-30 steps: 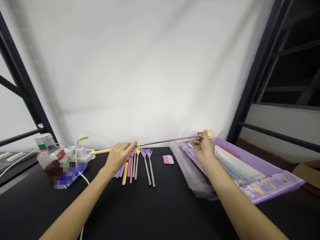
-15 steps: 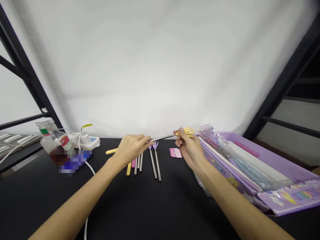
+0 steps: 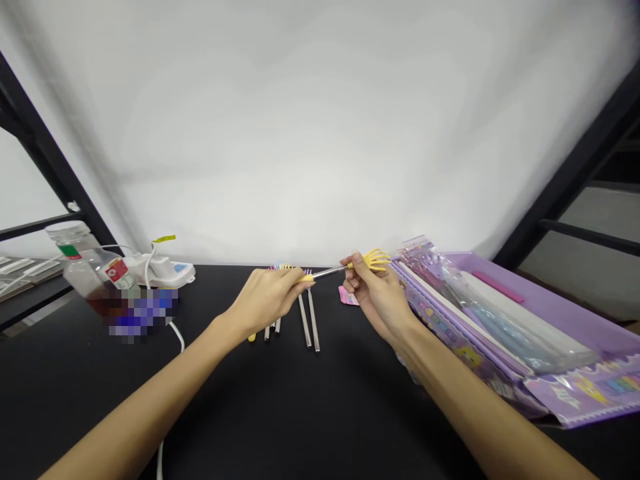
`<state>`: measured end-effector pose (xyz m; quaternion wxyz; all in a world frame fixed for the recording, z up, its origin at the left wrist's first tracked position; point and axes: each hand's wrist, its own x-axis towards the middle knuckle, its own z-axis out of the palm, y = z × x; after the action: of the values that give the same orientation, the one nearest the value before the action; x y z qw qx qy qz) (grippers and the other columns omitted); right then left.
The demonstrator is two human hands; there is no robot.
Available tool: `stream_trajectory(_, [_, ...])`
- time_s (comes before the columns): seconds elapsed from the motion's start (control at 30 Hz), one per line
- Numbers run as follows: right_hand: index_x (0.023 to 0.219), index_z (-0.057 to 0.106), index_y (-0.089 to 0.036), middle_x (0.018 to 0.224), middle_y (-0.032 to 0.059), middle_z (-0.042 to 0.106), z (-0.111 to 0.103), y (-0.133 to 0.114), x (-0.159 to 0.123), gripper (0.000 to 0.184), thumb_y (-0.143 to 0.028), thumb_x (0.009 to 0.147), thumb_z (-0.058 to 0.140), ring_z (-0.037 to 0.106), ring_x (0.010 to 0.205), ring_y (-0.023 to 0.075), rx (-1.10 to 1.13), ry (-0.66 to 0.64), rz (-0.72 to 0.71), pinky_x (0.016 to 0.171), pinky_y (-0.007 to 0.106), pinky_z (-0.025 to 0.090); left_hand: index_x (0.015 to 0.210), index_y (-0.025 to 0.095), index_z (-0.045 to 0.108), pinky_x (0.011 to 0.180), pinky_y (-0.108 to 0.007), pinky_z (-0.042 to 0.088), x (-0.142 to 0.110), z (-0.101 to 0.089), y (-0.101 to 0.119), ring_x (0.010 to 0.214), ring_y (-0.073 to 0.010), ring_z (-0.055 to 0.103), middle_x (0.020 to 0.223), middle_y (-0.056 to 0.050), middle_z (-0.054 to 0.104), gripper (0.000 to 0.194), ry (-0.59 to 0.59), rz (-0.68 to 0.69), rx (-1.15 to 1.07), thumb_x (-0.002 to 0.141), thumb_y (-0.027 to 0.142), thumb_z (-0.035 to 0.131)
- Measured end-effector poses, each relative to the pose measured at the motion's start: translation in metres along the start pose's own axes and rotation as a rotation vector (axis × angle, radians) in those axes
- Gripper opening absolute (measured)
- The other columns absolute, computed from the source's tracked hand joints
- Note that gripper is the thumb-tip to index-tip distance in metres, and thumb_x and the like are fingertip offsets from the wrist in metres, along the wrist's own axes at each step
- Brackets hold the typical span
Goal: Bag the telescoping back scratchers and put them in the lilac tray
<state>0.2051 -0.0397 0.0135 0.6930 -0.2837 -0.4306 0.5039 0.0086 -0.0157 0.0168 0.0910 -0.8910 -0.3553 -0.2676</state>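
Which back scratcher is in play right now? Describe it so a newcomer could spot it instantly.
On the black table, just left of the purple tray, look for the yellow-clawed back scratcher, held up between the left hand and the right hand. The other back scratchers lie on the table; it alone is in the air.
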Motion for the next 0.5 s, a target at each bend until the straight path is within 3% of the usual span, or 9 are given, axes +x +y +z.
stream_trajectory(0.2, [0.079, 0.073, -0.013, 0.064, -0.0019, 0.058, -0.014, -0.005, 0.004, 0.031, -0.042, 0.072, 0.082, 0.047, 0.053, 0.0058, -0.093, -0.080, 0.062, 0.050, 0.020, 0.042, 0.127, 0.021, 0.060, 0.061, -0.024, 0.037, -0.006, -0.009, -0.002, 0.056, -0.0125, 0.048, 0.065, 0.004, 0.054, 0.043, -0.204, -0.077, -0.408, 0.104, 0.040, 0.030])
stream_trajectory(0.4, [0.082, 0.071, -0.014, 0.073, 0.0021, 0.068, -0.016, -0.012, 0.004, 0.031, -0.035, 0.065, 0.086, 0.056, 0.058, 0.0082, -0.181, -0.005, 0.123, 0.060, 0.023, 0.052, 0.126, 0.019, 0.058, 0.064, -0.026, 0.040, -0.012, -0.001, -0.007, 0.063, -0.0148, 0.052, 0.070, 0.001, 0.057, 0.037, -0.133, -0.100, -0.344, 0.102, 0.036, 0.035])
stream_trajectory(0.5, [0.100, 0.071, -0.016, 0.082, 0.0054, 0.073, -0.023, -0.026, 0.008, 0.037, -0.028, 0.067, 0.082, 0.063, 0.065, 0.0126, -0.299, 0.019, 0.125, 0.068, 0.029, 0.055, 0.121, 0.020, 0.057, 0.061, -0.026, 0.038, -0.013, 0.003, -0.003, 0.059, -0.0137, 0.049, 0.068, 0.003, 0.054, 0.032, -0.087, -0.169, -0.377, 0.101, 0.036, 0.037])
